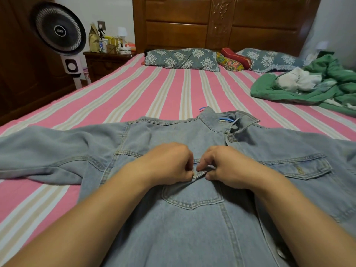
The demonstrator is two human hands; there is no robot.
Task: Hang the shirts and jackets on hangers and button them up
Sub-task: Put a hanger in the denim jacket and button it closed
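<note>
Left hand, right hand: curled, pinching denim jacket placket

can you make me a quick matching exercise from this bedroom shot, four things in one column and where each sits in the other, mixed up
Things:
1. light blue denim jacket
2. blue plastic hanger
3. black round standing fan
4. crumpled green quilted garment

Places:
A. on the floor left of the bed
B. right side of the bed
C. inside the jacket's collar
D. spread flat under both hands

Pairs: 1-D, 2-C, 3-A, 4-B
</note>
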